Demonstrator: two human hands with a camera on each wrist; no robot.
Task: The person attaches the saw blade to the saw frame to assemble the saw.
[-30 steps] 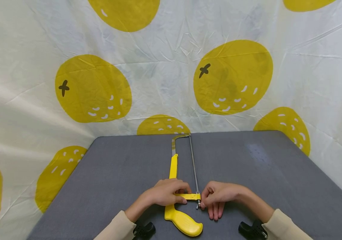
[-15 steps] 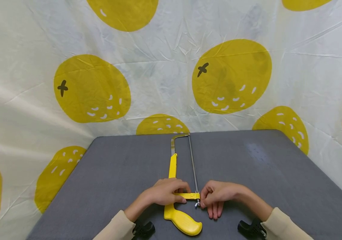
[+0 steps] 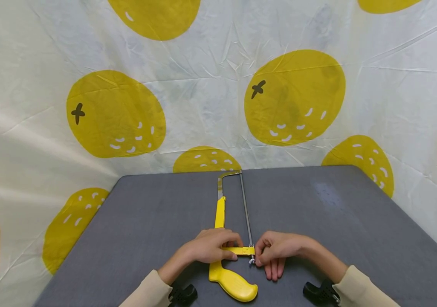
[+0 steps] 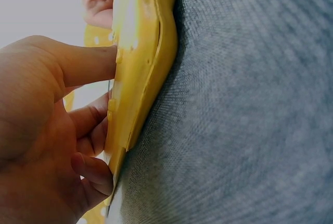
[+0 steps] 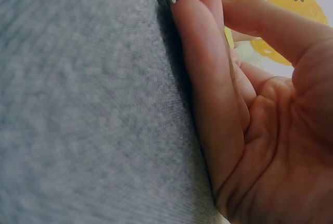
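A hacksaw with a yellow handle (image 3: 237, 286) lies flat on the grey table, its blade (image 3: 245, 204) side to the right and its bow pointing away. My left hand (image 3: 213, 246) grips the yellow frame just ahead of the handle, thumb on the near side of the cross arm. In the left wrist view the thumb and fingers press on the yellow hacksaw (image 4: 140, 41). At the blade's near end sits a small metal wing nut (image 3: 252, 261). Thumb and forefinger of my right hand (image 3: 281, 249) are curled together at it; the other fingers rest on the table.
The grey cloth-covered table (image 3: 157, 209) reaches back to a white curtain (image 3: 203, 106) printed with yellow fruit. The curtain also hangs along both sides. Black wrist cameras (image 3: 183, 295) sit at both cuffs.
The wing nut has turned a little, its wings lying at a different angle. Both hands and the hacksaw keep nearly the same places.
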